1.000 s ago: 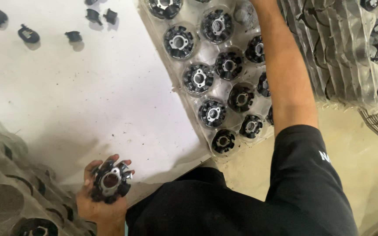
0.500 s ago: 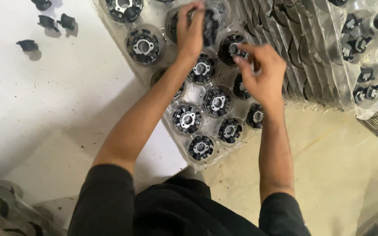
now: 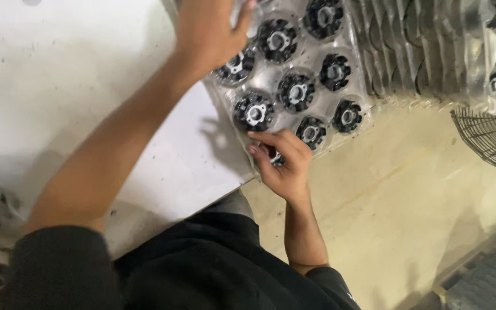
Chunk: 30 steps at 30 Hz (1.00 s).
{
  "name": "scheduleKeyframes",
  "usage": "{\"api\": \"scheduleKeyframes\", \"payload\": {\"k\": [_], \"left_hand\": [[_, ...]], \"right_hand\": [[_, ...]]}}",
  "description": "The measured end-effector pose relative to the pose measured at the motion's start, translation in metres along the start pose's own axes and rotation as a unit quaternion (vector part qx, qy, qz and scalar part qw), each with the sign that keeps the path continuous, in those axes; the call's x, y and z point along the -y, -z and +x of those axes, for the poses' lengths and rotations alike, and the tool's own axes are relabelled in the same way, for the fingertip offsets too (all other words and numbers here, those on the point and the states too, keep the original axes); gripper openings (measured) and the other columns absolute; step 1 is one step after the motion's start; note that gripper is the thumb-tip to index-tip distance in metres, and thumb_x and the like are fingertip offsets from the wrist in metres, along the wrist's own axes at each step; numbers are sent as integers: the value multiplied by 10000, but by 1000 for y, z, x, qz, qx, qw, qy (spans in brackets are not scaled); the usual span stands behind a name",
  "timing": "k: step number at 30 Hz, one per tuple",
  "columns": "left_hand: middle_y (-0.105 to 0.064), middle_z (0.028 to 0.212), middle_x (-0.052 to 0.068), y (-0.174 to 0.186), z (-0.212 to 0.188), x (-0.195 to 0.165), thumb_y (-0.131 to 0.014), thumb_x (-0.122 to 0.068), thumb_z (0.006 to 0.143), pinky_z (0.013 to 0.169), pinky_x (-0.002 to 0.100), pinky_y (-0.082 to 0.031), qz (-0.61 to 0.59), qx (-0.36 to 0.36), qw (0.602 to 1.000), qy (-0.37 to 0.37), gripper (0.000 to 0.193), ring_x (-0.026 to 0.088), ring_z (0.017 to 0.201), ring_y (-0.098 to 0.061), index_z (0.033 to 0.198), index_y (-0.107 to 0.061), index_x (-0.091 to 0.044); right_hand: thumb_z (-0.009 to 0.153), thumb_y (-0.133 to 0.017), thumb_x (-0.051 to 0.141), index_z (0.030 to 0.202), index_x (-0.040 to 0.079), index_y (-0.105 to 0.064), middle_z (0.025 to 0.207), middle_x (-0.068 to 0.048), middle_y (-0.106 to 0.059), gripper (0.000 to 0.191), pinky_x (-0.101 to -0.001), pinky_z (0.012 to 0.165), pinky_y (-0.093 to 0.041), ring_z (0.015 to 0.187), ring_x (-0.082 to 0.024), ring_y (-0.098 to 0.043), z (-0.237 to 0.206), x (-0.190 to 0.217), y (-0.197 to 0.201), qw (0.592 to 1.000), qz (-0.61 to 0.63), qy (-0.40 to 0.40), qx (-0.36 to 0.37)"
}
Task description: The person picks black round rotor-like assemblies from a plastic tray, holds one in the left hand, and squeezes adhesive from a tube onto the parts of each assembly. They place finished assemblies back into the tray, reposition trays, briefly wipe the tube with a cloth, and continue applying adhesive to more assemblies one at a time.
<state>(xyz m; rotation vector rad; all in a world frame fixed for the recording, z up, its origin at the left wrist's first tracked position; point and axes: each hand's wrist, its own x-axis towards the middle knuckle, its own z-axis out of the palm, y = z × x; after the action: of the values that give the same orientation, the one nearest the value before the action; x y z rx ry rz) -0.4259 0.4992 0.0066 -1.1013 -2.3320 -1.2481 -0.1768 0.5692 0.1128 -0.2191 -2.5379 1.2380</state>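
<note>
A white table (image 3: 58,86) fills the left of my view, with a pale yellowish floor (image 3: 409,218) off its right edge and a wire grille (image 3: 492,140) at the far right. A clear plastic tray (image 3: 317,49) sits at the table's corner, its pockets filled with black round parts (image 3: 297,92). More stacked trays (image 3: 426,46) stand just beside it. My left hand (image 3: 208,34) lies flat across the tray's upper left pockets, fingers spread, pressing rather than gripping. My right hand (image 3: 282,163) is at the tray's near corner, fingers curled over a black part (image 3: 275,156) in the last pocket; I cannot tell whether they actually pinch it.
</note>
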Motion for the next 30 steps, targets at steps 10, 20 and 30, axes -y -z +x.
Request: {"api": "scheduleKeyframes", "payload": {"k": [10,20,30], "left_hand": [[-693,991,171,381,-236,0,-709,-129,1013,775,444,-513,164,29,982,85,196,382,898,-662,1136,-667,17],[-709,1059,149,489,-356,-62,-786,-195,961,798,420,-540,278,87,938,189,327,340,936,-690,1201,-679,-2],[-715,1018,82,475,-467,-87,-842,-313,969,758,345,-555,456,120,869,148,398,245,885,-694,1235,-708,-49]], "right_hand": [[855,-858,207,1195,109,-717,913,-58,-666,380,-361,670,-538,787,-226,-639,-69,81,-186,943,14,53,329],[859,-857,179,1201,87,-705,1047,-79,-695,386,-396,770,-556,949,-285,-669,-120,85,-304,906,-33,220,360],[850,-909,23,1077,56,-745,938,-74,-729,282,-322,708,-518,845,-208,-682,-186,98,-291,940,19,299,164]]}}
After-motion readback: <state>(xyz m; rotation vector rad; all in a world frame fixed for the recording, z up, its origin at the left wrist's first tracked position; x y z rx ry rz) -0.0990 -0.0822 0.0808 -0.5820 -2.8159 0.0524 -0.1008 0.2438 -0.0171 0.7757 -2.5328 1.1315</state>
